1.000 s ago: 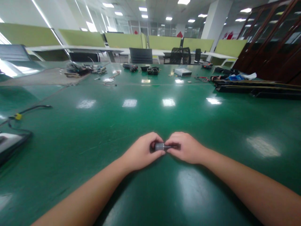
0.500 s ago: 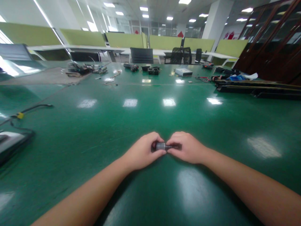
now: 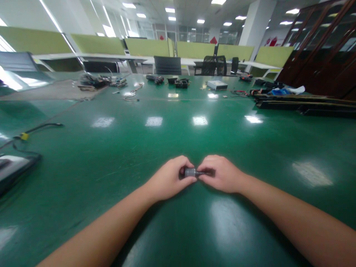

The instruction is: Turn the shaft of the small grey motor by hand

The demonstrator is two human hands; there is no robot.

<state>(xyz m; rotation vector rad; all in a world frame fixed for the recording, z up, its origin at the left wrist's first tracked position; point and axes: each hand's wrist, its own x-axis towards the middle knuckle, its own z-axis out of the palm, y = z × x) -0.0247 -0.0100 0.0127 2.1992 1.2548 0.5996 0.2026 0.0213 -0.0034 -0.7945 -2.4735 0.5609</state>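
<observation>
The small gray, round metal piece with a thin dark rod (image 3: 190,172) is low over the shiny green table (image 3: 167,142). The left hand's (image 3: 171,179) fingers hold its fat gray end. The right hand's (image 3: 221,174) fingers pinch the thin rod. Far off sits a flat white box (image 3: 217,85).

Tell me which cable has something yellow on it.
The black cable at left, behind the white-topped device; the pale cable farther back shows no yellow.
</observation>
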